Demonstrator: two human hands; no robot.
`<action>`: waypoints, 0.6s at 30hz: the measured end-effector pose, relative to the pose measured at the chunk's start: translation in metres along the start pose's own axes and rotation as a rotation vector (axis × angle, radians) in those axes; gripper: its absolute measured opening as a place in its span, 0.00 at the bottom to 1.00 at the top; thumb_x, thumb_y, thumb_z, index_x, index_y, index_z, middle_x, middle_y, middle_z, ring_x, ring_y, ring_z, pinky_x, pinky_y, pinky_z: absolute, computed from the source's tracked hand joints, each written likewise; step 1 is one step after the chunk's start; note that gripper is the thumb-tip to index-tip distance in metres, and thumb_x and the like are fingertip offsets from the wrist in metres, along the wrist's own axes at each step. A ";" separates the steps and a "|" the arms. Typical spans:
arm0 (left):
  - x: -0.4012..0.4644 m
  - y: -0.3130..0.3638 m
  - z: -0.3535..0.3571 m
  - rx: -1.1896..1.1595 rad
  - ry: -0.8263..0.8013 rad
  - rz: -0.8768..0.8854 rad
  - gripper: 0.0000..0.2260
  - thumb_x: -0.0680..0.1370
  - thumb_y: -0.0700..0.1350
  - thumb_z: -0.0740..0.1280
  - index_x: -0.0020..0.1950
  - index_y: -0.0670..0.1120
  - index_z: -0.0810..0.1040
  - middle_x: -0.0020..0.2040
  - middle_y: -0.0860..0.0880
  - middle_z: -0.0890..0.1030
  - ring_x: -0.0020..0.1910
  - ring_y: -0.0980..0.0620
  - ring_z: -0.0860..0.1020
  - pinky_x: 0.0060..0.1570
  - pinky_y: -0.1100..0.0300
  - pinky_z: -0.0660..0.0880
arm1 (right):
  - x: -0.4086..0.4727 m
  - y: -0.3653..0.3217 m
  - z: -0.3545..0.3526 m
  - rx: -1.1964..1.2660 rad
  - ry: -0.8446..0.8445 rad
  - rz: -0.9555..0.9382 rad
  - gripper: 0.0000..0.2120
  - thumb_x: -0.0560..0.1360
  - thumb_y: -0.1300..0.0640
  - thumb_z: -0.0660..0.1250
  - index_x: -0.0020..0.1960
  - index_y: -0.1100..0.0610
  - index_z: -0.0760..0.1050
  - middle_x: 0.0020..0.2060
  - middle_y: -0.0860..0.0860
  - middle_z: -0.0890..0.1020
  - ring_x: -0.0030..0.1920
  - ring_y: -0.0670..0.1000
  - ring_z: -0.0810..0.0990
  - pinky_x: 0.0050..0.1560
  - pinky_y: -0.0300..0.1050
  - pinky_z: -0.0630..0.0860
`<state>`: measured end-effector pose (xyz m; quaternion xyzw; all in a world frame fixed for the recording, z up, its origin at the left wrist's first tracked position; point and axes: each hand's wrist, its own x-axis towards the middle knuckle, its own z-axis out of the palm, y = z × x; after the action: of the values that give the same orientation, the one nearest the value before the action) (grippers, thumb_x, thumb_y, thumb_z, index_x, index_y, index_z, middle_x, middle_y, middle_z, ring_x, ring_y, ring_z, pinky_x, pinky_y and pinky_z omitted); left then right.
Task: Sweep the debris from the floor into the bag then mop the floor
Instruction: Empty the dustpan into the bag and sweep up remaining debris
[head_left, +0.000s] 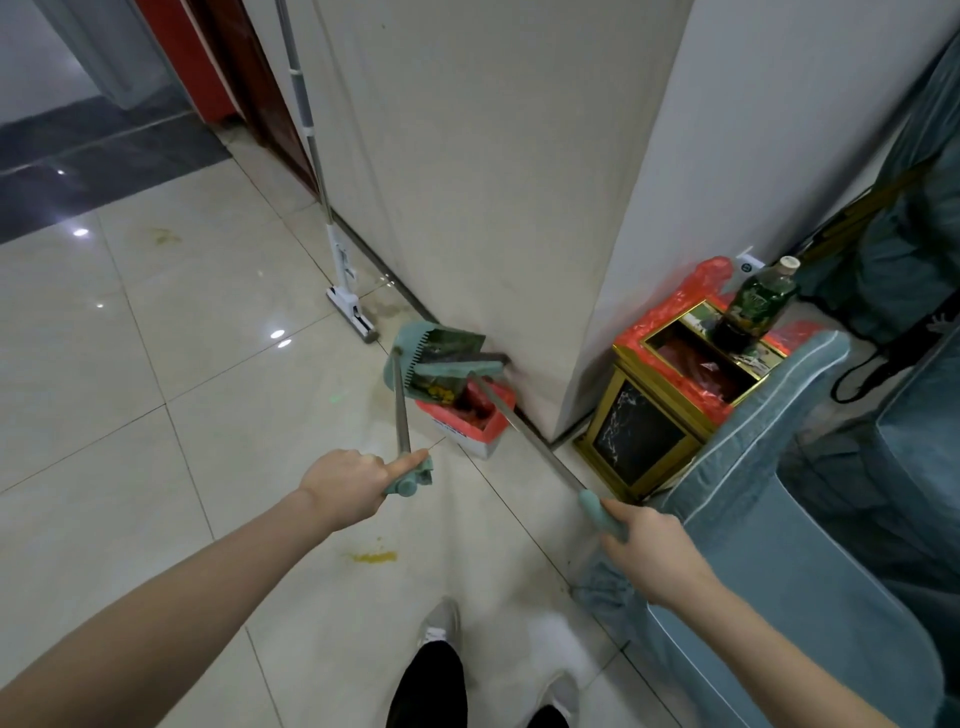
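We find the left hand (347, 487) with fingers curled round the green grip of the dustpan (415, 358) handle, and the right hand (649, 551) with fingers clamped on the green grip of the broom (467, 370) handle. Beyond both sets of fingers, the pan is tipped over a small box lined with a red bag (470, 415), debris (449, 345) in its mouth. Blue print on the box is illegible. The mop (349, 296) leans on the wall farther off. A yellow stain (374, 557) marks the floor (156, 415) between the wrists.
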<state>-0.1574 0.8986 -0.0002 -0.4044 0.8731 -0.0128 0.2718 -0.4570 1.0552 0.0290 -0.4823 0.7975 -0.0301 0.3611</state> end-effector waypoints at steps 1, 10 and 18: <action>0.000 -0.001 0.001 0.010 -0.002 0.005 0.31 0.79 0.44 0.54 0.77 0.63 0.45 0.51 0.48 0.81 0.46 0.42 0.80 0.35 0.55 0.68 | 0.003 -0.002 0.004 -0.026 0.003 0.009 0.24 0.80 0.53 0.60 0.75 0.45 0.64 0.47 0.51 0.79 0.41 0.52 0.81 0.44 0.50 0.82; -0.009 -0.013 0.004 0.098 -0.037 0.044 0.30 0.80 0.44 0.54 0.77 0.63 0.44 0.50 0.48 0.80 0.46 0.42 0.80 0.36 0.55 0.67 | 0.009 0.007 0.035 -0.156 -0.023 0.065 0.24 0.81 0.56 0.54 0.76 0.43 0.60 0.47 0.52 0.77 0.42 0.53 0.77 0.43 0.49 0.78; -0.013 -0.015 -0.001 0.166 -0.051 0.081 0.32 0.80 0.41 0.55 0.77 0.63 0.43 0.49 0.47 0.80 0.45 0.42 0.80 0.34 0.55 0.68 | -0.016 0.050 0.014 -0.195 0.030 0.052 0.24 0.81 0.51 0.57 0.75 0.38 0.61 0.47 0.52 0.79 0.45 0.55 0.79 0.42 0.47 0.77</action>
<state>-0.1403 0.8974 0.0109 -0.3452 0.8774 -0.0640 0.3270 -0.4818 1.0984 0.0078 -0.4939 0.8142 0.0496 0.3012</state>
